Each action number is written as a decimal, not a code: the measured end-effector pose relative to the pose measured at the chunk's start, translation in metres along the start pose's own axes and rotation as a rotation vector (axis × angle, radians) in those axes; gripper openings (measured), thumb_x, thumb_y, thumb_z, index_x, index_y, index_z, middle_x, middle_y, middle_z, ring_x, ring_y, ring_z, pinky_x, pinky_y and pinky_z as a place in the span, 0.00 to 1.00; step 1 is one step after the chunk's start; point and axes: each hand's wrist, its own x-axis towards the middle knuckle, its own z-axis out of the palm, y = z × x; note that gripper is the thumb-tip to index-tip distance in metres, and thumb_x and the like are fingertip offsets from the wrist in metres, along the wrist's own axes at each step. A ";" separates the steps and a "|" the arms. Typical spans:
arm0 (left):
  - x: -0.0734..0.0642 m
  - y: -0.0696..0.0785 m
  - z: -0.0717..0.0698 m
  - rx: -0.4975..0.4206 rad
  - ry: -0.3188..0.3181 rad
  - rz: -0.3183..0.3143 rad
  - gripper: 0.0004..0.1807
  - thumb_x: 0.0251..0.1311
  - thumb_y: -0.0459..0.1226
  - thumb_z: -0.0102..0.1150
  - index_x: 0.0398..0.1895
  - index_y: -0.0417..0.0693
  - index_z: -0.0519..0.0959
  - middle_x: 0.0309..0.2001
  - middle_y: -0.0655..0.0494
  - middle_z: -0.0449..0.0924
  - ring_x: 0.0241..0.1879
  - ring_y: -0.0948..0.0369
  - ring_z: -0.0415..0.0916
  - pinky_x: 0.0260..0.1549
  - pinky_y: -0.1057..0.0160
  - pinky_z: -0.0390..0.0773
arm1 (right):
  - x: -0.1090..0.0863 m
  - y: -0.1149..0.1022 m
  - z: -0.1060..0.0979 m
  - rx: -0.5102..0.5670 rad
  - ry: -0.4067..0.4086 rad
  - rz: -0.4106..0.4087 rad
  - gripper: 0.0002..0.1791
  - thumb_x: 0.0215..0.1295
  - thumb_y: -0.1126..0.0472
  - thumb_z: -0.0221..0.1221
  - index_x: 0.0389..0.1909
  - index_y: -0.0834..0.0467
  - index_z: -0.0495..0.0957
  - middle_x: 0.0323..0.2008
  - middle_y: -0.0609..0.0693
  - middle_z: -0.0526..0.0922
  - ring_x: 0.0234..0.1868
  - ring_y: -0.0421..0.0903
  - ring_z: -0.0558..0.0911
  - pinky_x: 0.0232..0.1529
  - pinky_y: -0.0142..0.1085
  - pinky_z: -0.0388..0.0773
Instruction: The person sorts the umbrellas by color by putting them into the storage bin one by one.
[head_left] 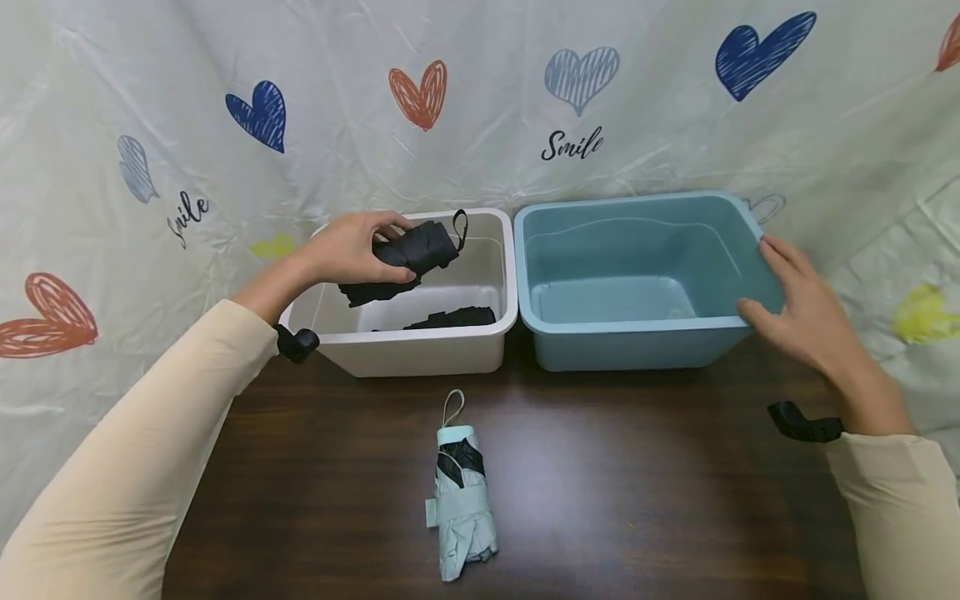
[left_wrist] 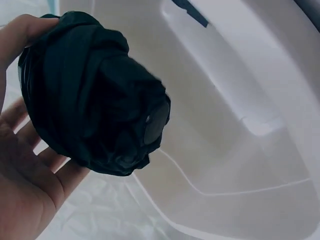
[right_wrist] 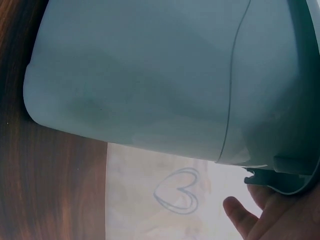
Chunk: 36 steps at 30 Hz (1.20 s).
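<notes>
The black folded umbrella [head_left: 418, 248] hangs tilted over the white bin [head_left: 420, 358], left of centre in the frame. The left hand [head_left: 352, 247] is clamped around its middle, thumb on the near side and fingers on the far side, probably because a grip across the bundle keeps the loose fabric together. Below it, another black item [head_left: 457, 317] lies inside that bin, partly hidden by the front wall. Right of centre, the blue bin [head_left: 622, 346] stands just beside the white one. The right hand [head_left: 806, 312], well apart from the left, grips its right rim, likely to steady it. At lower centre, a pale green umbrella [head_left: 462, 508] lies on the desk [head_left: 637, 483], clear of both bins, perhaps to leave them accessible.
</notes>
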 end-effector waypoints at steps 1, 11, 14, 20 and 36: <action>0.001 0.000 0.000 0.005 -0.003 0.003 0.40 0.57 0.49 0.75 0.73 0.51 0.74 0.64 0.41 0.83 0.60 0.46 0.81 0.55 0.48 0.79 | 0.000 0.000 0.000 0.001 -0.002 0.000 0.47 0.70 0.55 0.57 0.85 0.62 0.48 0.85 0.65 0.49 0.81 0.75 0.53 0.77 0.74 0.50; 0.003 -0.004 0.000 0.043 -0.023 0.085 0.38 0.63 0.43 0.69 0.77 0.51 0.71 0.68 0.44 0.81 0.68 0.46 0.78 0.65 0.43 0.76 | 0.001 -0.005 -0.001 -0.011 -0.007 0.020 0.47 0.70 0.54 0.56 0.86 0.60 0.48 0.86 0.63 0.49 0.81 0.75 0.55 0.76 0.75 0.52; -0.001 -0.006 -0.002 0.024 -0.009 0.083 0.35 0.66 0.44 0.64 0.77 0.51 0.70 0.71 0.47 0.79 0.73 0.46 0.72 0.72 0.39 0.70 | 0.002 -0.005 -0.001 -0.014 -0.006 0.019 0.47 0.70 0.54 0.56 0.86 0.60 0.48 0.86 0.63 0.49 0.81 0.75 0.55 0.76 0.75 0.52; -0.010 -0.013 -0.003 -0.036 0.023 0.074 0.32 0.68 0.49 0.64 0.73 0.47 0.76 0.69 0.45 0.80 0.71 0.45 0.73 0.74 0.41 0.68 | 0.002 -0.004 0.000 -0.025 0.001 0.020 0.46 0.70 0.54 0.56 0.85 0.61 0.49 0.85 0.64 0.50 0.80 0.75 0.56 0.75 0.75 0.53; -0.072 -0.006 0.003 -0.138 0.218 0.090 0.29 0.70 0.45 0.65 0.72 0.50 0.77 0.62 0.46 0.83 0.62 0.49 0.78 0.63 0.44 0.74 | 0.001 -0.003 0.001 -0.023 0.001 0.007 0.47 0.71 0.54 0.56 0.85 0.62 0.48 0.85 0.64 0.49 0.81 0.75 0.55 0.77 0.74 0.52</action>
